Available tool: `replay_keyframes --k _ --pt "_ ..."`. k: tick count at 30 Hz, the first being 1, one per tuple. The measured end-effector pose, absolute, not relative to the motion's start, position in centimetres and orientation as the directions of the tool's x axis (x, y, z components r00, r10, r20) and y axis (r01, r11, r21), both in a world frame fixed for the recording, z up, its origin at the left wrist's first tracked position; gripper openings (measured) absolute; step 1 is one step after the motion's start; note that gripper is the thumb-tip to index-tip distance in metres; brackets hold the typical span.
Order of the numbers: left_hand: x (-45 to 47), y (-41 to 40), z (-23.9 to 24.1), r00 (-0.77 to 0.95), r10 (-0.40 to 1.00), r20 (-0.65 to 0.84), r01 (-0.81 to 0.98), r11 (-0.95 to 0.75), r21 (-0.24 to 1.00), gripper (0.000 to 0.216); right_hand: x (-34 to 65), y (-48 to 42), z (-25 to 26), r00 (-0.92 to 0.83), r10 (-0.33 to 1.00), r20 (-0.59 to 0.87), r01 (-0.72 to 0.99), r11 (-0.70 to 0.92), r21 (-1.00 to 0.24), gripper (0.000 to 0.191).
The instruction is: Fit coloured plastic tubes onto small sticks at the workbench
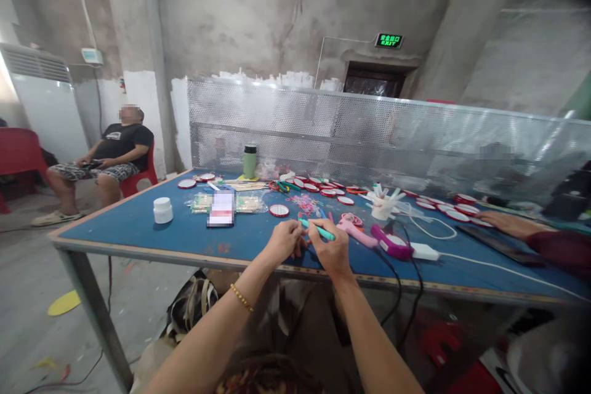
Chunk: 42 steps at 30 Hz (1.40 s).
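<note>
Near the front edge of the blue-topped table, my right hand (331, 251) is closed around a teal pen-shaped tool (323, 231), its tip pointing left. Close beside it, the fingers of my left hand (285, 241) are pinched together at the tool's tip; what they hold is too small to make out. Just beyond my hands lie a heap of small pink pieces (305, 203) and a round red-rimmed disc (279, 210). A pink glue gun (357, 231) rests to the right of my right hand.
Left are a white jar (162, 210), a phone (220, 212) and a green bottle (250, 163). Right are a cup of sticks (381, 208), a purple device (391, 242), cables and several discs (457, 215). Another person's hand (503, 221) reaches in. A perforated metal screen (286, 123) stands behind.
</note>
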State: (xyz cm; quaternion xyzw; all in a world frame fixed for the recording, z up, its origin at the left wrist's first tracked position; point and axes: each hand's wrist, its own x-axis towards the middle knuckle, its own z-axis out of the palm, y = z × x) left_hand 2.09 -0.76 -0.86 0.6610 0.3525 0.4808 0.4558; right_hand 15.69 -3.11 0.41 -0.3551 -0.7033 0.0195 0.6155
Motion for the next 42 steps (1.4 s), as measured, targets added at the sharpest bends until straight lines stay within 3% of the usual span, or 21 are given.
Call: replay_keyframes --k 42 --pt "2.07 -0.74 -0.73 0.28 0.915 0.289 0.037 -0.311 0.95 0.02 15.59 -3.11 0.47 0.029 0.512 0.859 0.492 0.741 -0.458 0.016"
